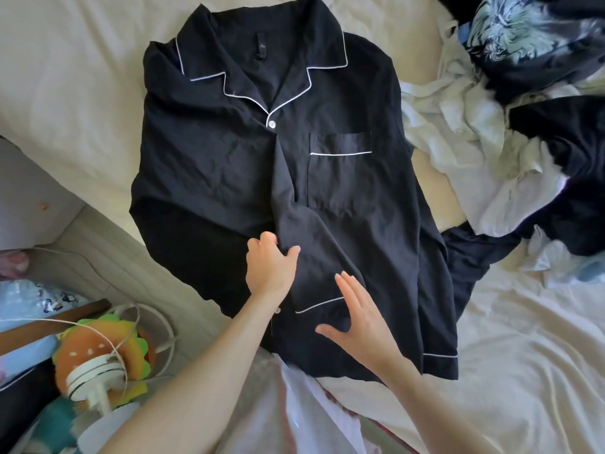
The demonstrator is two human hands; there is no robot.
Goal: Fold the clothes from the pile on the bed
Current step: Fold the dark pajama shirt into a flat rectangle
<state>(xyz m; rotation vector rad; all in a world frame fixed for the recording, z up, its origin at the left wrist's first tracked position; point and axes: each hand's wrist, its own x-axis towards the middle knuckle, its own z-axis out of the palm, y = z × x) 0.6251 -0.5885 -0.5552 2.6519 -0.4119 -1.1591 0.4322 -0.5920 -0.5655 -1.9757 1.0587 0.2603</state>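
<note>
Head view shows a black pajama shirt (229,165) with white piping spread front-up on the cream bed sheet (75,77), reaching away from both hands. Left hand (270,267) pinches a fold of its front placket with curled fingers, while right hand (363,322) rests flat, fingers straight, on the hem beside it. Beyond the right hand lies the pile of clothes (510,126).

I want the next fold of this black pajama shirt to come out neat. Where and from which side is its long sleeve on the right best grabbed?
Probably at the cuff, the white-piped end nearest the person. The sleeve lies flat and straight along the shirt's right edge, so the right hand, now flat on the hem, could pinch the cuff from the outer side and carry it across the front.
</note>
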